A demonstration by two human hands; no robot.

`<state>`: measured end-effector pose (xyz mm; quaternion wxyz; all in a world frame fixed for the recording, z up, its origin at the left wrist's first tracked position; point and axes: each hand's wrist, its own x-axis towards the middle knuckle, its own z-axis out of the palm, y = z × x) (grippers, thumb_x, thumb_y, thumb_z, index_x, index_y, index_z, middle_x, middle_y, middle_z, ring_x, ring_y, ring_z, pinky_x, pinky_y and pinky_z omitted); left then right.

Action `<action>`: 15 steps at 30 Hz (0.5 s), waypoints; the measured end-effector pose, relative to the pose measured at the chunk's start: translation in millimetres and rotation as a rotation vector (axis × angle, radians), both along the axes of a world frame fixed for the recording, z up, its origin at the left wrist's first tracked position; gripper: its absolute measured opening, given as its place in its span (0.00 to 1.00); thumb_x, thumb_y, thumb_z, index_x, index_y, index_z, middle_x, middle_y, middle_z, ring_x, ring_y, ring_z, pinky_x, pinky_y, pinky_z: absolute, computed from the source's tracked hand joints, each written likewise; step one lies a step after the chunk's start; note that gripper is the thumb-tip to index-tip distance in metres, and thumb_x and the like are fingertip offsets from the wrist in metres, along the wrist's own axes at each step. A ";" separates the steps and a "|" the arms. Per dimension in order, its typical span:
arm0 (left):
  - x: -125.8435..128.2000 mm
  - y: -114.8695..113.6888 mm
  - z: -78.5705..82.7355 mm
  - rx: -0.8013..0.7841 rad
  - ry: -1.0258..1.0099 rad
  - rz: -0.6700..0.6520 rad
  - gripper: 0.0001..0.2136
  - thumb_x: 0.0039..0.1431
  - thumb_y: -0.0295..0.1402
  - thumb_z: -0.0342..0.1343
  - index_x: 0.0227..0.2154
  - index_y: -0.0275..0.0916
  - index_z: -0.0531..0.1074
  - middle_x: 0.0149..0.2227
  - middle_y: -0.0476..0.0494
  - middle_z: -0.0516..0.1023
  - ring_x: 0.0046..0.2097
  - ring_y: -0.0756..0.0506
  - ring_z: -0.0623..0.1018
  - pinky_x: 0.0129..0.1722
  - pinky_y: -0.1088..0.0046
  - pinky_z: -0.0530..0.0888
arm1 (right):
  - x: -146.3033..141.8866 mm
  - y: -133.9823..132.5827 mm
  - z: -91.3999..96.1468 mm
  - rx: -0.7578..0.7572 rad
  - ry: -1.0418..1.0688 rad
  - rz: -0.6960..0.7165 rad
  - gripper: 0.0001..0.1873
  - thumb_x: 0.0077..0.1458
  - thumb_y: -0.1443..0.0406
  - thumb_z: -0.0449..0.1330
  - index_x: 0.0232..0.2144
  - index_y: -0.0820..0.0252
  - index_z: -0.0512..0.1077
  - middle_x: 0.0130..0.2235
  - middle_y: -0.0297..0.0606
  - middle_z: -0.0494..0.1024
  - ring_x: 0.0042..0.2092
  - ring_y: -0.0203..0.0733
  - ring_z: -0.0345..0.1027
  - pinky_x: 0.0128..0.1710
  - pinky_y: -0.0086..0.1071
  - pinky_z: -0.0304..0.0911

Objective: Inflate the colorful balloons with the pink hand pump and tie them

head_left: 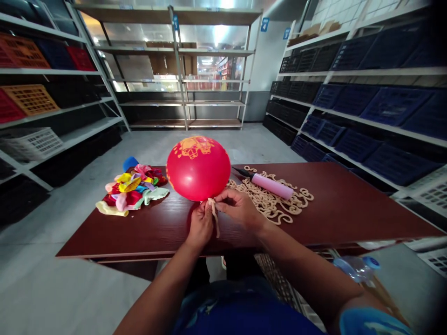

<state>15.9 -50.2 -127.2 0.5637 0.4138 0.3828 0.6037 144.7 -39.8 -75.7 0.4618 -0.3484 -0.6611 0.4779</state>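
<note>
In the head view, a glossy dark-red tabletop point(349, 200) spans the middle of the frame. At centre, a red balloon point(199, 170) sits above both hands: the left hand point(201, 223) has its grip pinched at the neck, the right hand point(237, 204) its grip on a beige cord point(214, 216). Limp balloons point(134, 188) lie centre left; a pink pump point(272, 186) rests on piled cords point(265, 202) right of centre. Blue crates point(394, 104) fill shelves at upper right, above grey floor point(35, 284).
</note>
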 end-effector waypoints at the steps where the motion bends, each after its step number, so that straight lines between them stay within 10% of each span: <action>1: -3.6 -1.6 -0.9 0.012 -0.020 -0.027 0.16 0.51 0.46 0.54 0.25 0.35 0.68 0.21 0.51 0.66 0.24 0.54 0.64 0.25 0.78 0.63 | -3.0 -1.6 2.7 -0.016 -0.019 0.020 0.07 0.47 0.62 0.61 0.30 0.58 0.70 0.29 0.31 0.73 0.31 0.33 0.67 0.33 0.30 0.63; 7: -19.8 -14.5 9.2 -0.060 -0.165 -0.147 0.16 0.50 0.44 0.56 0.21 0.35 0.65 0.18 0.53 0.62 0.21 0.55 0.60 0.23 0.78 0.59 | -13.7 -4.4 12.9 -0.105 -0.030 0.150 0.08 0.49 0.61 0.58 0.27 0.59 0.66 0.25 0.29 0.70 0.27 0.31 0.63 0.29 0.28 0.60; 15: -33.2 -26.5 21.5 -0.010 -0.055 -0.196 0.15 0.50 0.42 0.57 0.19 0.35 0.66 0.19 0.52 0.64 0.23 0.54 0.61 0.27 0.77 0.60 | -35.0 3.6 -5.5 0.003 0.004 -0.228 0.09 0.54 0.58 0.53 0.30 0.57 0.63 0.26 0.29 0.68 0.27 0.33 0.62 0.29 0.28 0.59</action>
